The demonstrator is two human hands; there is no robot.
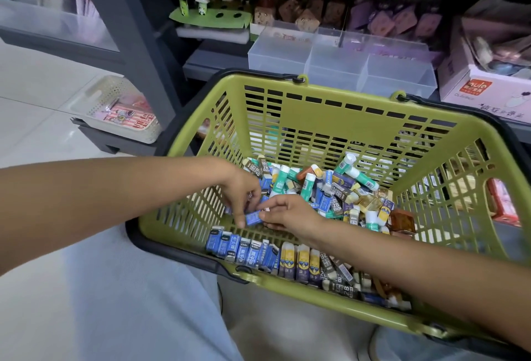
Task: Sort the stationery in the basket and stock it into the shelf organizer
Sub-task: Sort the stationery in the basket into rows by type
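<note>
Both my hands are down inside the green basket (pixel 330 108), meeting over its near-left part. My left hand (pixel 244 191) and my right hand (pixel 287 211) both pinch one blue eraser (pixel 254 218) between curled fingertips, the left at its left end and the right at its right end, so its long axis lies roughly left to right, tilted a little up toward the right. Whether the left hand has anything else tucked under its fingers I cannot tell. Along the near wall of the basket stands a sorted row: about seven blue erasers (pixel 242 248) on end, packed side by side, then three yellow-and-purple erasers (pixel 298 263) to their right, then a less tidy run of dark 2B erasers (pixel 342 277) leaning toward the near-right corner. The far and right part of the floor holds the loose heap (pixel 339 191), erasers and green-and-white glue sticks (pixel 360 177) pointing every way; I count roughly seven glue sticks, though some are half buried. A strip of bare basket floor lies between the row and the heap, just under my hands. Beyond the far rim, on the shelf, sits the clear shelf organizer (pixel 339 62), with three open compartments showing along its near side.
</note>
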